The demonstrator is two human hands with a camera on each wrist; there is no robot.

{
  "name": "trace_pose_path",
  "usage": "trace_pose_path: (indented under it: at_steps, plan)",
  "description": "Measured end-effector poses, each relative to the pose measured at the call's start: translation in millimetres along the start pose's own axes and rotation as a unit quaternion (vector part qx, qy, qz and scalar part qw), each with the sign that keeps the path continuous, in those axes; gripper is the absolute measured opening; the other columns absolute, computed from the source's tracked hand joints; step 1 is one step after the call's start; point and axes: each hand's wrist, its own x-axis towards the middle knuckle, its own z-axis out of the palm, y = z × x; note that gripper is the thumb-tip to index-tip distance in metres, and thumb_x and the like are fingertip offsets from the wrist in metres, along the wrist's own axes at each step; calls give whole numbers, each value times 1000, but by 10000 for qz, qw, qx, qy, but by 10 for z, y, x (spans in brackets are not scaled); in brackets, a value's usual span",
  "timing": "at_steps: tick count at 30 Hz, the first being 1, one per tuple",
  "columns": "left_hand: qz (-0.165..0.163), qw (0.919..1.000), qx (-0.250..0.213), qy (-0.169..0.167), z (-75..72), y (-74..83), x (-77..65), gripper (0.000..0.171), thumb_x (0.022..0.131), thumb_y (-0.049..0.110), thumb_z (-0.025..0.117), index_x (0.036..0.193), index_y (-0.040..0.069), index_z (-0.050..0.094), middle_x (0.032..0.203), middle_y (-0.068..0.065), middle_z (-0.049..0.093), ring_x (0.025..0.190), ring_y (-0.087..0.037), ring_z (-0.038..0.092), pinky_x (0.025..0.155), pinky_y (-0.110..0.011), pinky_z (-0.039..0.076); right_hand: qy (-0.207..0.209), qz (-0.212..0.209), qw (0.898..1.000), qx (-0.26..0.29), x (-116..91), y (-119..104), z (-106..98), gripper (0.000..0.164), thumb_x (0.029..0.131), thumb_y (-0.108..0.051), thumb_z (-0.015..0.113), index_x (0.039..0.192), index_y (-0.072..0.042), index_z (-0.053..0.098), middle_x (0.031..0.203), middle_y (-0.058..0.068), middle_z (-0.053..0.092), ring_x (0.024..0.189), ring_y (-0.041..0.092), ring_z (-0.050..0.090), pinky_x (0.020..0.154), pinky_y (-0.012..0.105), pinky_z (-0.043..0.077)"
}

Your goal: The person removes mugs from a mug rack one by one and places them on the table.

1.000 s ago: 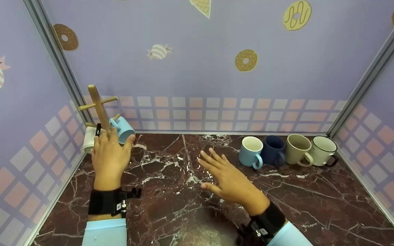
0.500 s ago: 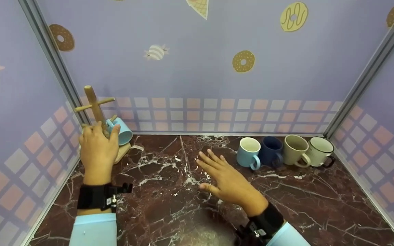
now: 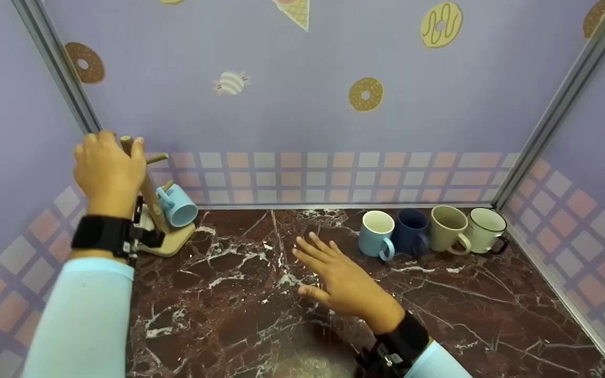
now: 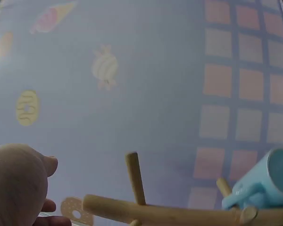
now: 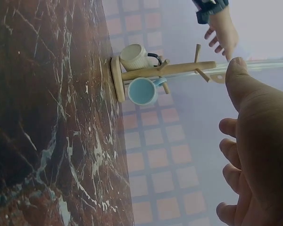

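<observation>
A wooden mug tree (image 3: 148, 190) stands at the back left on its flat base (image 3: 177, 240). Beside its top is my left hand (image 3: 109, 170); in the right wrist view that hand (image 5: 225, 35) appears apart from the post, fingers loose and holding nothing. On the lower pegs hang a light blue mug (image 5: 142, 92) and a white mug (image 5: 132, 58) with a black handle, the latter mostly hidden in the head view. The upper pegs carry no mug. My right hand (image 3: 345, 281), fingers spread and palm down, is over the table, nearest a second light blue mug (image 3: 371, 240).
Right of that mug, a navy mug (image 3: 410, 232), a beige mug (image 3: 443, 237) and a white mug with a dark rim (image 3: 481, 239) stand upright in a row. Patterned walls enclose the dark marbled table (image 3: 218, 320) at the back and sides.
My left hand has risen from the mug tree's lower part to beside its top, moving left and away from the hanging mugs. My right hand has barely moved.
</observation>
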Motion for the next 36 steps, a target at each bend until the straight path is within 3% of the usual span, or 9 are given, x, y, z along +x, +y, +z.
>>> trace_pose_path:
  at_steps: [4, 8, 11, 15, 21, 27, 31, 36]
  plan:
    - [-10, 9986, 373, -385, -49, -33, 214, 89, 117, 63, 42, 160, -15, 43, 156, -44, 49, 145, -64, 45, 118, -77, 49, -63, 34, 10000, -8, 4, -26, 28, 86, 112, -72, 48, 180, -22, 34, 191, 0, 21, 179, 31, 15, 142, 66, 21]
    - [-36, 9960, 595, -673, -30, -79, 342, 82, 117, 62, 43, 137, -15, 61, 146, -47, 57, 137, -65, 54, 105, -75, 59, -152, 38, 9999, 16, 4, -60, 42, 87, 112, -75, 45, 181, -23, 31, 191, -2, 18, 180, 30, 12, 143, 64, 20]
    - [-83, 9951, 707, -682, 2, -80, 402, 76, 117, 62, 44, 121, -10, 68, 141, -45, 64, 130, -64, 60, 106, -75, 55, -219, 38, 9997, 36, 1, -82, 42, 87, 112, -76, 43, 181, -25, 29, 191, -6, 12, 180, 29, 10, 143, 64, 19]
    - [-112, 9942, 876, -609, 45, -19, 472, 81, 115, 68, 47, 128, -9, 68, 141, -43, 67, 128, -63, 62, 115, -78, 46, -264, 43, 9996, -1, -2, -92, 42, 86, 112, -77, 41, 181, -27, 28, 191, -8, 10, 180, 28, 9, 143, 64, 19]
    - [-81, 9874, 1395, -741, 81, 35, 585, 85, 117, 65, 49, 148, -13, 60, 146, -43, 65, 130, -63, 64, 118, -75, 47, -298, 48, 9995, 11, 5, -92, 30, 88, 111, -78, 40, 182, -27, 27, 191, -9, 8, 180, 26, 7, 144, 63, 17]
    - [23, 9897, 1293, -616, 112, 10, 623, 61, 120, 44, 57, 132, -15, 69, 140, -42, 69, 127, -62, 66, 109, -70, 56, -307, 45, 9995, 13, 11, -80, 26, 87, 112, -77, 39, 182, -27, 27, 191, -9, 8, 180, 27, 7, 144, 64, 18]
    - [188, 9935, 1022, -468, 106, 27, 594, 51, 119, 33, 59, 120, -16, 72, 137, -44, 68, 129, -65, 63, 110, -72, 56, -304, 40, 9995, 35, 6, -79, 29, 86, 112, -76, 40, 182, -27, 26, 191, -10, 8, 180, 27, 7, 144, 64, 18]
    - [314, 9948, 873, -420, 82, 33, 567, 47, 119, 28, 61, 122, -17, 73, 135, -44, 69, 127, -65, 63, 108, -73, 56, -314, 40, 9995, 53, 3, -79, 24, 87, 112, -76, 40, 181, -26, 27, 191, -9, 8, 180, 27, 8, 143, 64, 18]
